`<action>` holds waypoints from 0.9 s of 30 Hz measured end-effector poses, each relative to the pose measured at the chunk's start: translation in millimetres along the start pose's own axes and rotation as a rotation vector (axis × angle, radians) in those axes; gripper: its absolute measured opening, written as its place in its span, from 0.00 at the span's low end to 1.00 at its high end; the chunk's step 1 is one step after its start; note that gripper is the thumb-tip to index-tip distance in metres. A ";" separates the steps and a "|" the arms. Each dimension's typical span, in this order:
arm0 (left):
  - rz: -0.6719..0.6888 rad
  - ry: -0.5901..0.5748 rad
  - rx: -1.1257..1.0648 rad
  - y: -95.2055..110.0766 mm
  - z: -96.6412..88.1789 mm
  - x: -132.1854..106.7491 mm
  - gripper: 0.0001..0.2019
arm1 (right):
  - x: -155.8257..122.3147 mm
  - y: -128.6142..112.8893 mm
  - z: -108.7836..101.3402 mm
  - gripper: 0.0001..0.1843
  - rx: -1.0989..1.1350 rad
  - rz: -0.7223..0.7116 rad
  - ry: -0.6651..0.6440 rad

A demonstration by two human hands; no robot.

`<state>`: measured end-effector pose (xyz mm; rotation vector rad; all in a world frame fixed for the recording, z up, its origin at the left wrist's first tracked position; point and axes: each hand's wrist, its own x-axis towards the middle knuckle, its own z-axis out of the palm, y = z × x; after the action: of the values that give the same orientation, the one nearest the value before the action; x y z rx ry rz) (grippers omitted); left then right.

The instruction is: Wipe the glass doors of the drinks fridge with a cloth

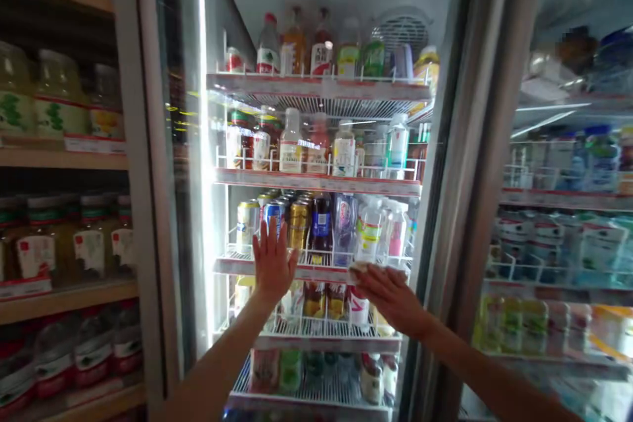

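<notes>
On the far left I have a wooden shelf (69,303) stacked with labelled jars (37,254), and beside it a bright light strip (202,145) running down the cooler's edge. A glass door (182,165) seems to stand between me and the bottles, since reflections lie across the view; I judge it closed.

My left hand (271,260) is raised in front of the blue can (271,211) and the gold cans (299,224). Its fingers are straight and spread, with nothing visible in their hold. It looks set flat against the pane, though I can't confirm contact. If that palm bears too much weight, it could slip or leave prints on the glass.

Further right, my right hand (388,293) lies angled over a pale cloth (359,268), which shows at the fingertips, before the price rail of the can shelf. These fingers are nearly straight and close together; I can't tell how firmly they have the cloth. Too light a pressure could let it bunch or drop, and bare fingertips could then smear the pane.

Beyond it stands the metal frame (494,145). A wide sideways sweep could knock my knuckles on that edge.
</notes>
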<state>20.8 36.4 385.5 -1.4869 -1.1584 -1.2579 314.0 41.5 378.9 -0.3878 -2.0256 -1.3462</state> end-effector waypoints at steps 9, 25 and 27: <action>-0.123 -0.080 0.110 22.9 -2.5 -15.9 0.32 | 34.0 32.4 -1.2 0.29 0.053 0.149 -0.025; -0.133 -0.116 0.192 26.2 -9.8 -18.2 0.37 | 80.0 29.8 12.1 0.30 0.123 -0.192 0.007; -0.124 -0.118 0.181 24.7 -10.3 -18.6 0.36 | 91.5 47.0 6.8 0.29 0.094 -0.132 0.014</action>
<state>41.5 18.8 367.5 -1.3867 -1.4226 -1.1256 271.3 57.2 471.4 -0.2052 -2.1249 -1.3218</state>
